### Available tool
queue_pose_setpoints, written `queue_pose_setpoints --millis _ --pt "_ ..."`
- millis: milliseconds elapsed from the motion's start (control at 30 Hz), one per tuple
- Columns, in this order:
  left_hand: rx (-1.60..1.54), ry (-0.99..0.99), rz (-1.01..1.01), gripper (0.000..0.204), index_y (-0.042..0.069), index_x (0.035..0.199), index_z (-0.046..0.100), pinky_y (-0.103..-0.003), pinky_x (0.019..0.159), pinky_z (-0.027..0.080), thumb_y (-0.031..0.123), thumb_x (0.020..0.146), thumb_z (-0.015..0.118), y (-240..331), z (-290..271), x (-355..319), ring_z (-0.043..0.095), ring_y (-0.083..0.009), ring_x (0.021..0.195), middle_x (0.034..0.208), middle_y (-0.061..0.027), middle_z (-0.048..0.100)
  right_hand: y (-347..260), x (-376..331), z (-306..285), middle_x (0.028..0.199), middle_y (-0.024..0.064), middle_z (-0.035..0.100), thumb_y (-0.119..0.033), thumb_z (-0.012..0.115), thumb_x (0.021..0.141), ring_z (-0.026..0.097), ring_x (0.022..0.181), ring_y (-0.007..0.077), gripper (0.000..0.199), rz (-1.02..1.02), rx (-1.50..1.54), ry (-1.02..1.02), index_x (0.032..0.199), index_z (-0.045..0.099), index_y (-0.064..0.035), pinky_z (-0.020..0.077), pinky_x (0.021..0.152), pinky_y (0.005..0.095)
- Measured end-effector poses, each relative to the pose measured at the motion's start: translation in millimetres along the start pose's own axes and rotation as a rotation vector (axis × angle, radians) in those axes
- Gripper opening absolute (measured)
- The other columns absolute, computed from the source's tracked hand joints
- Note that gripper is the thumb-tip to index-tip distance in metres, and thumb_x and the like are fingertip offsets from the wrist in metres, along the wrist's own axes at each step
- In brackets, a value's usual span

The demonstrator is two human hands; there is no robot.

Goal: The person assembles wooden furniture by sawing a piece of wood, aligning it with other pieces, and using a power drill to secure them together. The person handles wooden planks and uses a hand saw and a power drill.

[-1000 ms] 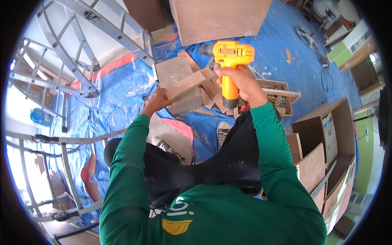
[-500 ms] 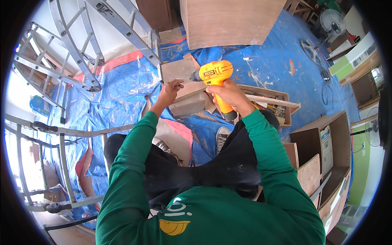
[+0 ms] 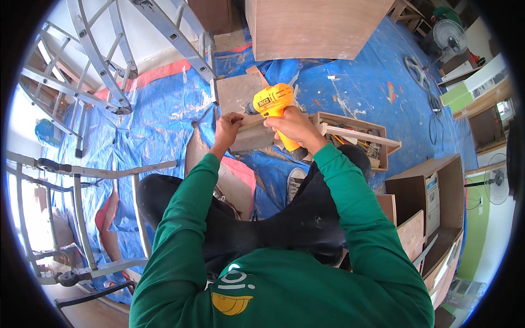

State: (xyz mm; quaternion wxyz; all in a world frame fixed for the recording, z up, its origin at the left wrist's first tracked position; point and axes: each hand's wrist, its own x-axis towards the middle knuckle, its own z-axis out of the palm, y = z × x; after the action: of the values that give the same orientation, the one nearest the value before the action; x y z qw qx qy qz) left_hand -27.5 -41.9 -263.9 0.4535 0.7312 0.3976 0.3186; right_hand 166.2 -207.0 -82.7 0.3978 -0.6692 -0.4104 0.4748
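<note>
right hand [image 3: 292,124] has its grip wrapped tight around the handle of the yellow drill [image 3: 276,104], fingers pressed closed on it. the drill sits in the middle of the scene, a bit far from the body, with its nose pointing left at a wooden piece [image 3: 249,134]. left hand [image 3: 228,127] is just to the left of the drill. its fingers curl over the top edge of the wooden piece and pinch it, so the grip is closed on the wood.

the drill looks hard and a little heavy, with most of its weight up top. the fat handle is the best place to hold it, like the hand does now. it could twist in the hand, so a firm grip is good. the wooden piece looks stiff and flat and not too heavy. it looks best held by its edge, away from the drill's nose. it may slide if it is not held still.

a blue tarp [image 3: 164,120] covers the floor. a metal ladder [image 3: 98,60] lies at the far left. a big wooden cabinet [image 3: 311,27] stands far off. a wooden tray [image 3: 361,136] with bits in it sits to the right, and an open wooden box [image 3: 432,197] is at the near right. a fan [image 3: 451,35] stands at the far right.
</note>
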Motion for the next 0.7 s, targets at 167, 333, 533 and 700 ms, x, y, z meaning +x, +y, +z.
queue_pose_setpoints --millis 167,333,533,700 --pt "0.030 0.051 -0.095 0.025 -0.001 0.110 0.082 -0.035 0.083 0.061 0.014 0.090 0.085 0.6 -3.0 -0.2 0.078 -0.0199 0.087 0.095 -0.0139 0.083 1.4 9.6 9.6 0.083 0.0075 0.070 -0.024 0.072 0.088 0.070 0.064 0.0206 0.034 0.004 -0.087 -0.003 0.109 0.074 0.0014 0.0570 0.062 0.0376" --pt "0.002 0.048 -0.092 0.027 -0.001 0.110 0.083 -0.036 0.082 0.061 0.015 0.089 0.086 -7.9 -12.3 1.3 0.079 -0.0198 0.087 0.095 -0.0144 0.083 2.7 22.3 18.6 0.085 0.0086 0.073 -0.025 0.072 0.088 0.071 0.064 0.0209 0.035 0.010 -0.141 -0.031 0.112 0.075 0.0013 0.0575 0.063 0.0381" --pt "-0.011 0.035 -0.154 0.030 -0.002 0.112 0.083 -0.035 0.082 0.062 0.016 0.088 0.088 4.6 -10.6 2.5 0.080 -0.0198 0.088 0.098 -0.0147 0.084 13.7 38.0 20.3 0.084 0.0079 0.072 -0.023 0.073 0.088 0.070 0.063 0.0198 0.034 0.012 -0.107 -0.015 0.112 0.075 0.0010 0.0573 0.061 0.0373" --pt "0.021 0.053 -0.168 0.034 -0.003 0.114 0.082 -0.035 0.080 0.062 0.018 0.087 0.090 2.0 -12.1 2.0 0.080 -0.0198 0.086 0.096 -0.0150 0.084 10.1 41.1 24.8 0.081 0.0037 0.067 -0.018 0.076 0.091 0.065 0.062 0.0146 0.026 0.025 -0.096 -0.042 0.109 0.073 -0.0002 0.0550 0.057 0.0323"
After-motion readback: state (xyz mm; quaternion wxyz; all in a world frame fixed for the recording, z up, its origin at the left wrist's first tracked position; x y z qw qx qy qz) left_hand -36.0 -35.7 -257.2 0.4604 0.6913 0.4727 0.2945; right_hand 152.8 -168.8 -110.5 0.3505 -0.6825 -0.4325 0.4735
